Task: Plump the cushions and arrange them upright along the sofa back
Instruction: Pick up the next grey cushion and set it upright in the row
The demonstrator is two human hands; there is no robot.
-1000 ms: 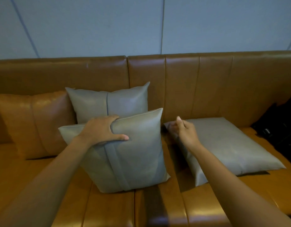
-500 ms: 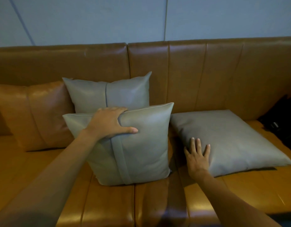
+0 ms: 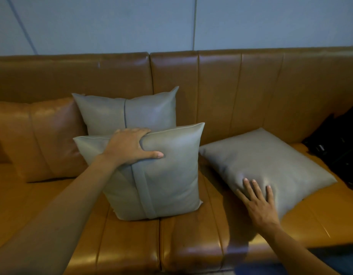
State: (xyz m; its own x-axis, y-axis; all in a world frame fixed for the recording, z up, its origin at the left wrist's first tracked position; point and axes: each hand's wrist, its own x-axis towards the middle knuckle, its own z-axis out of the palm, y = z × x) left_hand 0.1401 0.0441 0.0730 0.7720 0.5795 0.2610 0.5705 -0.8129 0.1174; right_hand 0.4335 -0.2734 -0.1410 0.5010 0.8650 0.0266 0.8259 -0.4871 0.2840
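A grey cushion (image 3: 167,175) stands upright mid-seat on the tan leather sofa (image 3: 251,90). My left hand (image 3: 130,147) grips its top edge, thumb on the front face. Behind it a second grey cushion (image 3: 132,114) leans upright against the sofa back. A third grey cushion (image 3: 267,163) lies flat on the seat to the right. My right hand (image 3: 259,201) rests flat on that cushion's near edge, fingers spread. A tan leather cushion (image 3: 36,135) leans against the back at the left.
A black bag (image 3: 338,147) sits on the seat at the far right, beside the flat cushion. A pale blue-grey wall (image 3: 112,24) rises behind the sofa. The seat's front edge (image 3: 191,255) runs along the bottom of the view.
My right hand has drawn back from the flat cushion's far-left corner to its near edge and now lies flat on it. My left hand has kept its grip on the upright cushion.
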